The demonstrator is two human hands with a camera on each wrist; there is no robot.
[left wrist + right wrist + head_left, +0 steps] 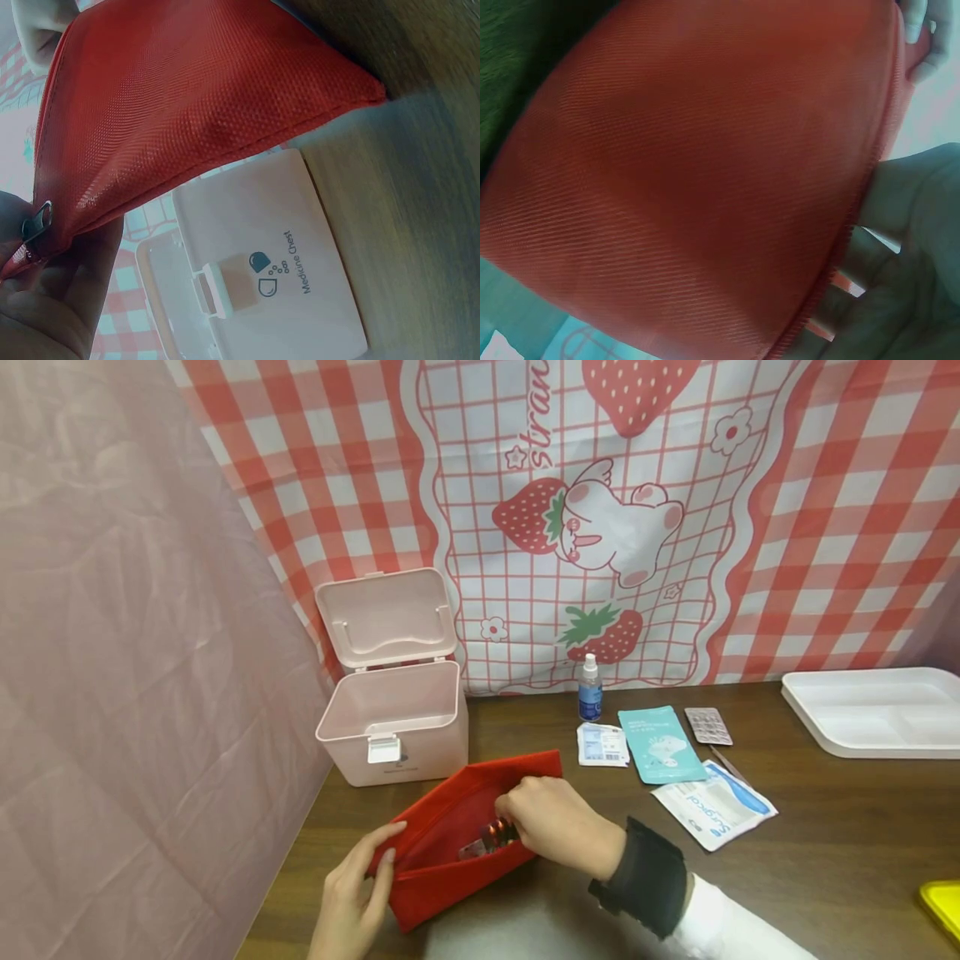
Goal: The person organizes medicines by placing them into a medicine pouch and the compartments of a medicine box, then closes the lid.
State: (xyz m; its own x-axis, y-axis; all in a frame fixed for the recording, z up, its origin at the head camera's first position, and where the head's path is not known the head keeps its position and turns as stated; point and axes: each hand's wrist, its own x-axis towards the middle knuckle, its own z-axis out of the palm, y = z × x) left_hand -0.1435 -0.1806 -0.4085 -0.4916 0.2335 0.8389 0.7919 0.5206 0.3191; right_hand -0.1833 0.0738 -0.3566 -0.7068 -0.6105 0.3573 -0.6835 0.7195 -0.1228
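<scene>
A red zippered pouch (457, 881) is held tilted, its mouth gaping. My left hand (356, 881) pinches its left end between thumb and fingers, beside the zipper pull (37, 222). Over the right part of the opening, my right hand (562, 822) reaches in with bent fingers, and its fingertips are hidden inside. Right by those fingers lies a shiny dark amber, rounded thing (497, 833); I cannot tell if they grip it. A small pale packet (472, 849) shows beside it in the pouch.
A pink medicine chest (405, 760) stands lid-up behind the pouch. Rightward are a spray bottle (590, 689), white packet (602, 745), teal packet (660, 743), blister pack (707, 726), tweezers (729, 763) and surgical packet (712, 810). A white tray (862, 747) and yellow object (941, 906) lie far right.
</scene>
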